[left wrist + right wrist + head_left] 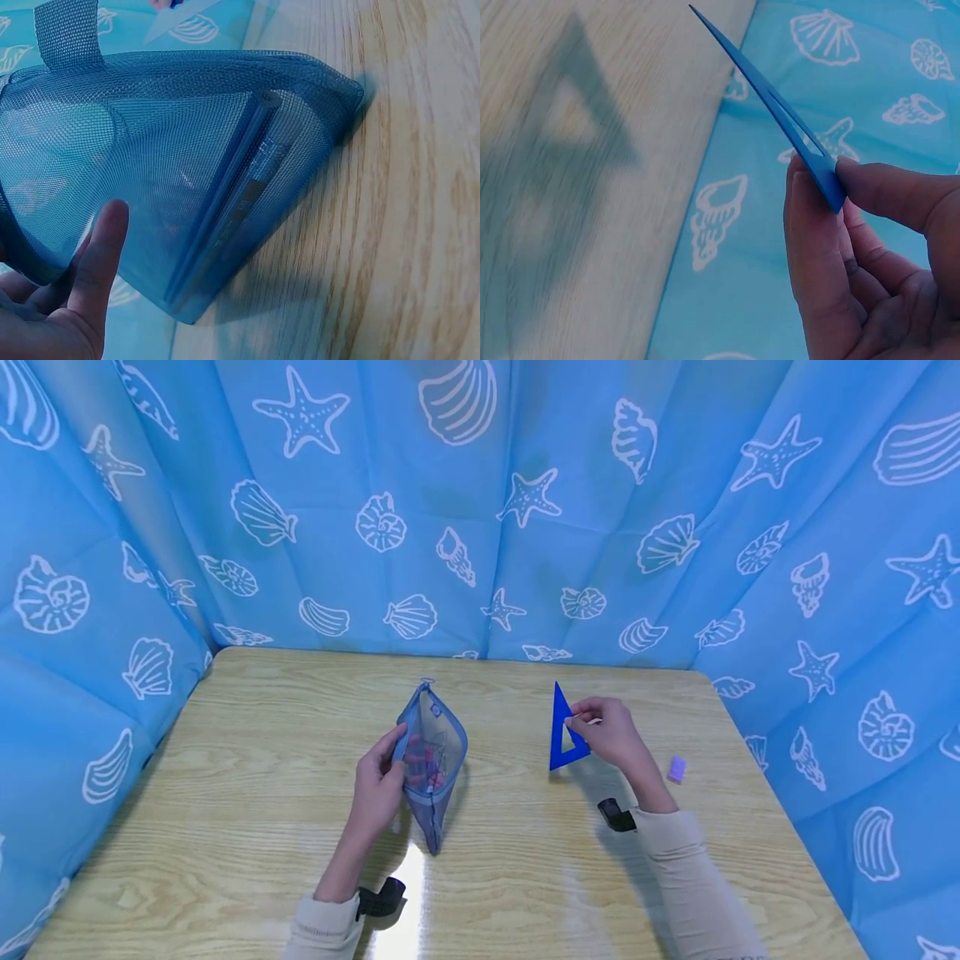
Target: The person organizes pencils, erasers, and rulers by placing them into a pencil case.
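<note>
A blue mesh zipper pouch (453,739) stands on the table with its mouth spread apart. My left hand (377,785) grips its left rim between thumb and fingers. Through the mesh in the left wrist view, slim pencil-like sticks (225,202) lie inside the pouch (157,142). To the right, my right hand (606,733) pinches a blue set square (558,735) with a triangular cutout, held above the table. The right wrist view has the set square (780,120) nearly edge-on between thumb and fingers.
A small purple block, perhaps an eraser (677,769), lies on the wooden table (247,793) right of my right hand. Blue curtains (465,527) with white shell prints stand behind the table and along both sides.
</note>
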{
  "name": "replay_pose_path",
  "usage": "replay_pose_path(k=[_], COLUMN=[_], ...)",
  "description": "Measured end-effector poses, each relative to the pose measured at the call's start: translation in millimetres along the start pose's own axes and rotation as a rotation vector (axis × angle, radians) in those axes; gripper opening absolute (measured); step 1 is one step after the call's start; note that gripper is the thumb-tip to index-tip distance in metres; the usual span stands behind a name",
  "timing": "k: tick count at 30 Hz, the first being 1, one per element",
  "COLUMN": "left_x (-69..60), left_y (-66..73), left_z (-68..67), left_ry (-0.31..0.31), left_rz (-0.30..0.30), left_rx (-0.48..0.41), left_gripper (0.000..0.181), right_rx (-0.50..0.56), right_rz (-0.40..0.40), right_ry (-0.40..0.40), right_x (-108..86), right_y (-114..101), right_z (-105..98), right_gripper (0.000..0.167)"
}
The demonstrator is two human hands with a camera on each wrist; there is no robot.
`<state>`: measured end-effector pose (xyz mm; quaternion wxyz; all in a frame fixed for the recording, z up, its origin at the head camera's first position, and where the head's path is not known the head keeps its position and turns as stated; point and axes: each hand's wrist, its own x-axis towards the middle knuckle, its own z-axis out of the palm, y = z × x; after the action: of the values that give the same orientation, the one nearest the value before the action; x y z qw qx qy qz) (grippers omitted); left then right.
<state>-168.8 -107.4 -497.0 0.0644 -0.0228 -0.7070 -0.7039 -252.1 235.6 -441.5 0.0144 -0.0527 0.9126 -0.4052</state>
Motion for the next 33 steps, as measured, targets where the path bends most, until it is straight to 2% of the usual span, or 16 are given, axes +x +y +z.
replay_pose_path(k=[10, 19, 27, 33], left_x=[-1.1, -0.5, -0.7, -0.3], left_y=[-1.2, -1.0, -0.3, -0.9], left_z=[-0.7, -0.3, -0.7, -1.9], left_ry=[0.002, -0.013, -0.013, -0.012], left_rz=[0.002, -0.002, -0.015, -0.005], left_rx=[0.011, -0.023, -0.034, -0.038], left_gripper=[0.056, 0.055, 0.056, 0.057], right_rx=[0.117, 0.188, 0.259, 0.269], right_rz=[0.007, -0.064, -0.063, -0.08], right_ry=[-0.064, -0.092, -0.124, -0.148], right_x=[0.6, 8.2, 15.3, 16.6], right_y=[-20, -55, -89, -106], right_z=[11, 25, 44, 57], right_gripper=[0.026, 0.025, 0.023, 0.023])
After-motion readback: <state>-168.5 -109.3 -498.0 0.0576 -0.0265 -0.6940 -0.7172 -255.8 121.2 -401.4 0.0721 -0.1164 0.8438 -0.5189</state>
